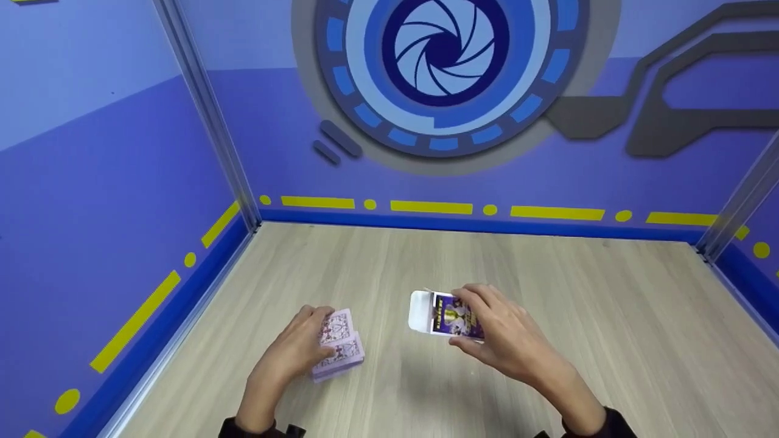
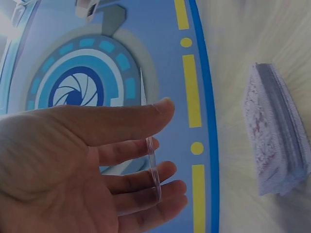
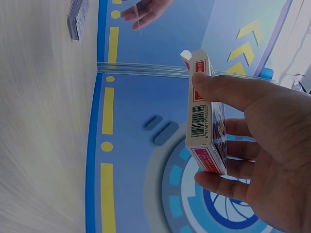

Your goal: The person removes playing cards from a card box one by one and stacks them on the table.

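Observation:
My left hand [image 1: 298,340] pinches a thin playing card [image 1: 336,327], or a few together, between thumb and fingers. Seen nearly edge-on in the left wrist view, the held card [image 2: 152,167] stands apart from the deck [image 2: 272,131] on the table. In the head view the deck [image 1: 350,353] shows a patterned red and blue back and lies just beside that hand. A purple and yellow card box [image 1: 450,316] is gripped by my right hand [image 1: 511,334], its white end flap [image 1: 420,311] folded out toward the left. The right wrist view shows the box's barcode side [image 3: 198,121].
A pale wood-grain table [image 1: 608,316] lies under both hands. Blue printed walls [image 1: 255,134] enclose its back and sides, with metal posts [image 1: 210,115] at the corners.

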Motion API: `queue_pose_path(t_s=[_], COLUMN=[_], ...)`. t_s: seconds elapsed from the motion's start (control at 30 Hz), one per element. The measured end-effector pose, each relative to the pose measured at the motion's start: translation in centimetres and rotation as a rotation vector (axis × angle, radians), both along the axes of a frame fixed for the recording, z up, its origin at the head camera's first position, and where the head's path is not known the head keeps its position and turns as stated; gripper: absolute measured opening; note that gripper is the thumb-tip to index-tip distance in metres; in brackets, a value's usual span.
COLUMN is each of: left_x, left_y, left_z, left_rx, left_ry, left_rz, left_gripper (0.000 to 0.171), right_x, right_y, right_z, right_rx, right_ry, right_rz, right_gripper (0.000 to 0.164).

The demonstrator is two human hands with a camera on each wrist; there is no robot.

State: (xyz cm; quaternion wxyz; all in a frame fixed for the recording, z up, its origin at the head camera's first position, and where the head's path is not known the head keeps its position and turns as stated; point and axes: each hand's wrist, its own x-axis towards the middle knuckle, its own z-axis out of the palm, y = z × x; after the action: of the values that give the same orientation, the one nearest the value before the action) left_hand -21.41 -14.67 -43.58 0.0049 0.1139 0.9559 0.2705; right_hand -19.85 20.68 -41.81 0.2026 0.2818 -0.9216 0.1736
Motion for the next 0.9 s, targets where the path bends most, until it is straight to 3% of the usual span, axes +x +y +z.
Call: queue_pose_path(t_s=[0.57, 0.9], left_x=[-1.1, -1.5], left_y=[0.9, 1.2], left_z=[-3.5, -4.3], left_rx=[-0.074, -0.077], left_ry=[-0.074, -0.110], left_rz=[0.006, 0.004], left_gripper=[0.068, 0.074], right_x=[0.0, 0.0], right_y=[-0.3, -0.3], right_z=[-0.3, -0.3], right_rx=[0.022, 0.028], right_ry=[-0.031, -0.049], right_rz=[-0.001, -0.002], right_gripper=[0.070, 0.070])
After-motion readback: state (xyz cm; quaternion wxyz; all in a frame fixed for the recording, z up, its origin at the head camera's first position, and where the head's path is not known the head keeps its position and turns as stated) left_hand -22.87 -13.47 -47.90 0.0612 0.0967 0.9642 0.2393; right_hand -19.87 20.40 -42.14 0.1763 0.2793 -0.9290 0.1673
